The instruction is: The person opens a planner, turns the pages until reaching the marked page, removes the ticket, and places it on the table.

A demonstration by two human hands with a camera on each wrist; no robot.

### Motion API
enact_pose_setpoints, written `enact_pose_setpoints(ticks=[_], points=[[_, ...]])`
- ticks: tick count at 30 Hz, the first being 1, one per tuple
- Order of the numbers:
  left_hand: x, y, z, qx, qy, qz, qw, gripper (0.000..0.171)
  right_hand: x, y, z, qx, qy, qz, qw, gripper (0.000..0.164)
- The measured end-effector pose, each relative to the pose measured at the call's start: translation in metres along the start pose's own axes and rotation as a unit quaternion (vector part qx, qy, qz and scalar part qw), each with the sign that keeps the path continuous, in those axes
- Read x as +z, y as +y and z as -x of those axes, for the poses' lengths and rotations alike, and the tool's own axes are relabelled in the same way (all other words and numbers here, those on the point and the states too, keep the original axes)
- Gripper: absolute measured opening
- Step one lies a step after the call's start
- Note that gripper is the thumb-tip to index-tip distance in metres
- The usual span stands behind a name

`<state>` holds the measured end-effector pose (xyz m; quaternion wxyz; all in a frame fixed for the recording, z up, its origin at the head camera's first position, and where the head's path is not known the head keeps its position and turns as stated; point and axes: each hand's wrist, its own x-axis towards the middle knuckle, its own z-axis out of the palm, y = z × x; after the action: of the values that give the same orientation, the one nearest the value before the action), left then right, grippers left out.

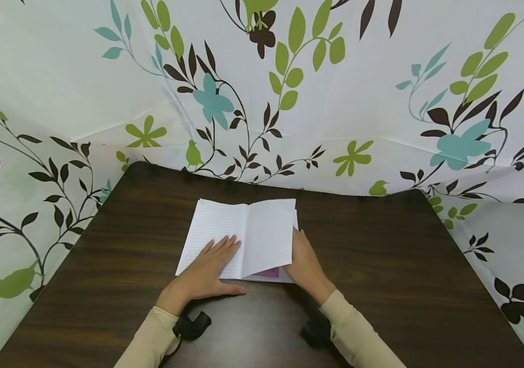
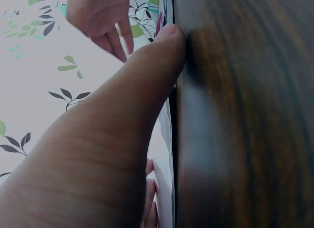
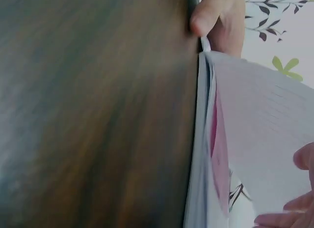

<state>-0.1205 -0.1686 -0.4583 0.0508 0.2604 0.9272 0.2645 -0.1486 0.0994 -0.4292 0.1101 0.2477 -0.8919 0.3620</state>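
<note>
An open notebook (image 1: 268,240) with lined white pages lies on the dark wooden table. My left hand (image 1: 211,268) rests flat on its left page, fingers spread, the thumb out over the table by the lower edge. In the left wrist view, the left thumb (image 2: 147,71) touches the tabletop edge of the notebook. A right-hand leaf (image 3: 260,100) stands raised at its outer side. My right hand (image 1: 308,263) is at that side, its fingers partly hidden behind the leaf; the right wrist view shows loosely extended fingers (image 3: 289,218) by its underside. Something pink (image 1: 268,272) shows beneath the leaf.
The brown wood-grain table (image 1: 372,255) extends to both sides of the notebook. A white cloth (image 1: 358,102) with leaf, bird and flower prints hangs behind and beside the table. Dark straps with black devices (image 1: 192,326) sit at both wrists.
</note>
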Motion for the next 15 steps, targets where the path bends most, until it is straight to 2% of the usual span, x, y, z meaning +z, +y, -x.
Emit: enact_pose_setpoints(ticks=[4,9,12,15], points=[[-0.001,0.002,0.000,0.001,0.006,0.001,1.0000,0.113,0.003,-0.010,-0.005,-0.005,-0.032,-0.039,0.999,0.041],[-0.002,0.001,0.001,0.007,0.005,0.017,0.9998,0.112,0.014,-0.017,-0.007,-0.008,-0.084,-0.057,0.995,0.056],[-0.008,-0.003,0.004,-0.013,0.004,0.072,0.9973,0.100,0.023,-0.018,-0.005,-0.007,-0.117,-0.038,0.992,0.058],[-0.019,-0.009,0.010,-0.055,0.020,0.162,0.9851,0.077,0.030,-0.020,-0.002,-0.013,-0.141,-0.005,0.990,0.057]])
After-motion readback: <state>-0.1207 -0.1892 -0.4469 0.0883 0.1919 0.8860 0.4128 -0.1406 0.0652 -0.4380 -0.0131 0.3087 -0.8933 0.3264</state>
